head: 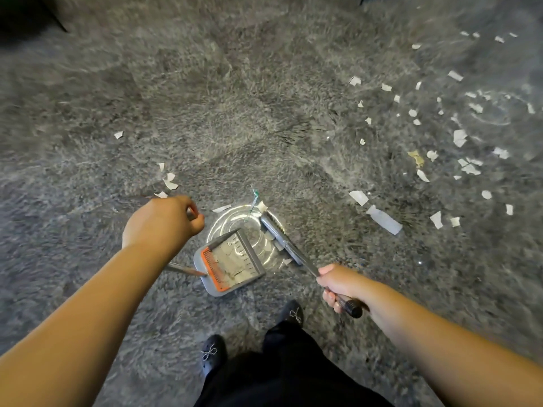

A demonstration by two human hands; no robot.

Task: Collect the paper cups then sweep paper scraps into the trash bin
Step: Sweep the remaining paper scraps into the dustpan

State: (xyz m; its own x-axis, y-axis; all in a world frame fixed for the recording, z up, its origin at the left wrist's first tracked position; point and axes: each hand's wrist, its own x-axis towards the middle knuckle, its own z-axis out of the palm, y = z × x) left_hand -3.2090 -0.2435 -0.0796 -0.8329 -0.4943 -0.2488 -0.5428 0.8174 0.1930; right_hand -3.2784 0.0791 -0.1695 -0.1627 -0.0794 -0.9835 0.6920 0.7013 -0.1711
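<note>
far left, a few scraps [169, 183] lie on the grey carpet [235, 98], one lone bit further out and a small cluster just beyond the left hand [164, 221]. that hand is curled tight round the top of the dustpan's upright handle, which runs down behind the forearm to the dustpan [232, 262]. the pan is grey with an orange comb along its near edge, and some swept paper already lies in it. its mouth faces away and to the right, over a clear round thing, maybe a plate or lid [249, 224], lying on the carpet; what it is i cannot tell.

just right of the pan's mouth is the broom [274, 230], its head on the clear thing's rim with a few scraps beside it. the right hand [338, 286] is wrapped firmly round the broom handle near its dark end. below, two dark shoes [213, 352] and black trousers.

far right, most scraps still lie scattered, a long strip [383, 220] nearest. no cups or bin in view.

the step looks like brushing the near scraps into the pan. to do it well, i would press the pan's lip flat so paper cannot slide under, use short low strokes toward the mouth since pile snags paper, keep the pan level to hold its load, then work outward to the right field.
</note>
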